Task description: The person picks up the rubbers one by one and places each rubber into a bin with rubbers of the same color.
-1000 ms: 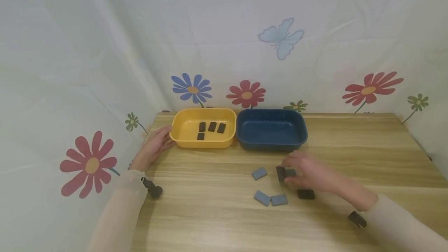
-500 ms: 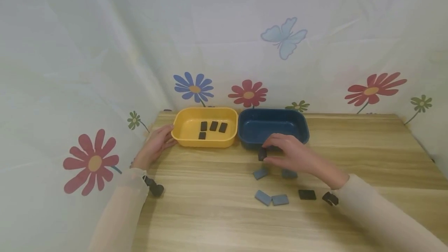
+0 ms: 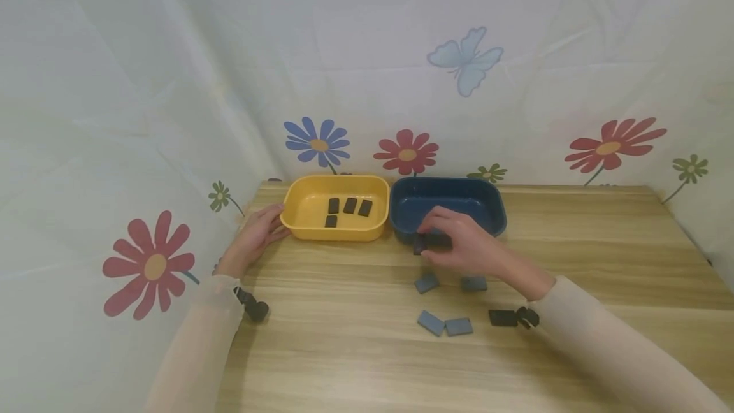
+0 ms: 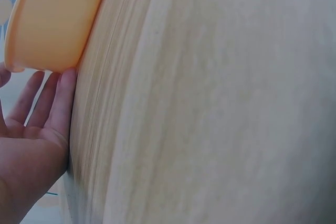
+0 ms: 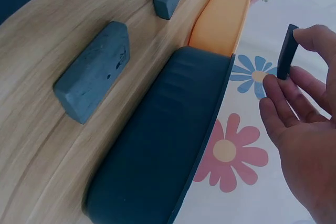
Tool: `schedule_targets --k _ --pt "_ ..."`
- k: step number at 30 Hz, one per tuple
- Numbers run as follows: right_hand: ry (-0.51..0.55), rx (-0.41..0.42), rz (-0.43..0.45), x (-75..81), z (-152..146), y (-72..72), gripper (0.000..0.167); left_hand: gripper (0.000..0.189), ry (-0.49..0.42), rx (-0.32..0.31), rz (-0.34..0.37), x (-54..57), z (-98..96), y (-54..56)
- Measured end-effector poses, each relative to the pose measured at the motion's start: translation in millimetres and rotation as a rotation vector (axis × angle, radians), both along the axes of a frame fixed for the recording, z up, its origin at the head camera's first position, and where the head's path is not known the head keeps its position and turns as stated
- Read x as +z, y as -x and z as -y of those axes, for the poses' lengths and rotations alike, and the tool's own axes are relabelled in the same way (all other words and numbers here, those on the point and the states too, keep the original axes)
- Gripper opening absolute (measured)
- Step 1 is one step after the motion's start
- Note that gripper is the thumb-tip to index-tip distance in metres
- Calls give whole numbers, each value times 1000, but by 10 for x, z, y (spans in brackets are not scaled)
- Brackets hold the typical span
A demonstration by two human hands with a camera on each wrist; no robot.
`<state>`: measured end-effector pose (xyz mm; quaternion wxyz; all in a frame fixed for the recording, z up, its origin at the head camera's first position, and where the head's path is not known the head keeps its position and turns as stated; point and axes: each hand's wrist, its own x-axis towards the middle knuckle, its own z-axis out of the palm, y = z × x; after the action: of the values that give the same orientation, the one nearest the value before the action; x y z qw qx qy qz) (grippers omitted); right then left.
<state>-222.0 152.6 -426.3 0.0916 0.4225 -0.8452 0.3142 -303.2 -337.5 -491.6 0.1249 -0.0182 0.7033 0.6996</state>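
My right hand [image 3: 461, 244] pinches a small black rectangular block [image 3: 420, 245] between thumb and fingertips, in front of the dark blue tray [image 3: 493, 225]. In the right wrist view that block [image 5: 287, 52] stands on edge in the grip, above the level of the tray's rim. My left hand [image 3: 257, 239] touches the left end of the yellow tray [image 3: 335, 234], and the left wrist view shows its fairly straight fingers [image 4: 59, 98] against the tray's outer wall. Several black blocks [image 3: 350, 205] lie inside the yellow tray.
Several grey-blue blocks [image 3: 431, 323] lie on the wooden table [image 3: 321, 336] in front of the trays. Another black block [image 3: 503, 318] lies near my right wrist strap. The two trays stand side by side before a flowered cloth [image 3: 355, 69].
My right hand has lifted a black block off the table beside a grey-blue one and carried it left and up to the blue tray's front. The left hand stays at the yellow tray.
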Motion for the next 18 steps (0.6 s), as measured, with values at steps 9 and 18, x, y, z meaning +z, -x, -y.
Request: schedule_targets --k 9,18 --pt "29 -9 -7 39 40 11 32 55 8 -9 -6 -5 3 9" --pt "38 -42 -9 104 169 163 33 55 31 -13 -33 -69 18 20"
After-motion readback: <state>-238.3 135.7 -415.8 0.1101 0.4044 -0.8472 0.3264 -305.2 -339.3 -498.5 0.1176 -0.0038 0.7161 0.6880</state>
